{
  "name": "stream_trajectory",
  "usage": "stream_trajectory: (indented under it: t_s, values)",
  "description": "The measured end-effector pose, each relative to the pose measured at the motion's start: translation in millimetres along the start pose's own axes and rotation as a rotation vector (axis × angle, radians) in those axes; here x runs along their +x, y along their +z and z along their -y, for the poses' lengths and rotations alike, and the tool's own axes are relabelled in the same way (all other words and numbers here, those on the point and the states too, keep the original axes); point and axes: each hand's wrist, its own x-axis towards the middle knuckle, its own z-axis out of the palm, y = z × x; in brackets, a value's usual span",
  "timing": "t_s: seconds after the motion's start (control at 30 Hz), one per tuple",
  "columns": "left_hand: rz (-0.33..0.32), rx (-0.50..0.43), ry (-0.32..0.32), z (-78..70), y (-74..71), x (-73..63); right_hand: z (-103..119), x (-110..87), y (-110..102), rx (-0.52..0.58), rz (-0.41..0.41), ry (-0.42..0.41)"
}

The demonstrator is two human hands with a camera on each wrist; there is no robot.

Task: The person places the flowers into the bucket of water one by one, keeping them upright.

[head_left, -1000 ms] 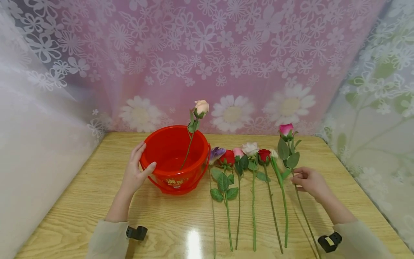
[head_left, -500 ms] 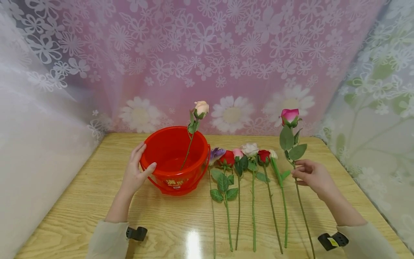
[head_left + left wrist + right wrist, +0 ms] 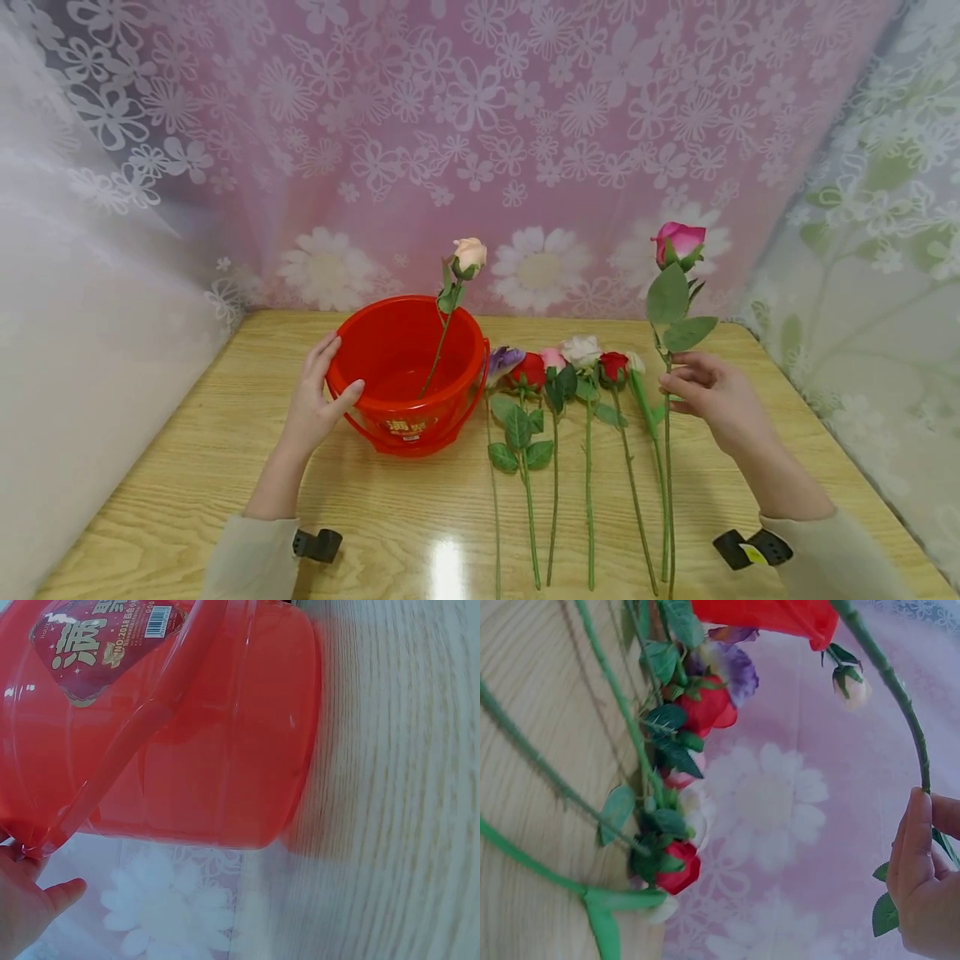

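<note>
In the head view, my left hand (image 3: 317,398) rests against the left side of a red plastic bucket (image 3: 408,429), thumb at the front rim and fingers fairly straight. One pale peach rose (image 3: 470,258) leans inside the bucket, its bloom above the rim. My right hand (image 3: 720,404) pinches the stem of a magenta rose (image 3: 678,243) just below its leaves, between thumb and fingers. That rose stands nearly upright, bloom at the top, and its stem runs down past the frame's lower edge. The right wrist view shows the fingers on this stem (image 3: 900,701).
Several flowers lie side by side on the wooden table (image 3: 187,467) between bucket and right hand: a purple flower (image 3: 504,362), a red rose (image 3: 528,368), a pink one (image 3: 552,358), a white rose (image 3: 582,350), another red rose (image 3: 613,365) and a white green-stemmed flower (image 3: 636,363).
My right hand has lifted the magenta rose and brought it slightly left, and the rose stands more upright. The left hand stays at the bucket.
</note>
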Motion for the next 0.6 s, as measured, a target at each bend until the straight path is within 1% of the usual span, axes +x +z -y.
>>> stream_trajectory:
  t_s: [0.23, 0.3, 0.4, 0.47, 0.6]
  values:
    - [-0.001, -0.002, 0.006, -0.6, -0.2, 0.3, 13, 4.8, 11, 0.135, -0.033, 0.002]
    - [-0.003, -0.003, 0.007, -0.8, -0.2, 0.3, 17, 5.8, 14, 0.189, -0.044, 0.005]
    - [-0.004, -0.002, 0.011, -0.8, -0.2, 0.4, 23, 7.6, 18, 0.292, -0.062, -0.006]
    - [-0.006, -0.002, 0.014, -0.4, -0.1, 0.4, 27, 8.8, 21, 0.392, -0.072, -0.011]
    - [-0.005, -0.005, 0.011, -0.4, 0.1, 0.4, 34, 11.2, 25, 0.543, -0.093, -0.053]
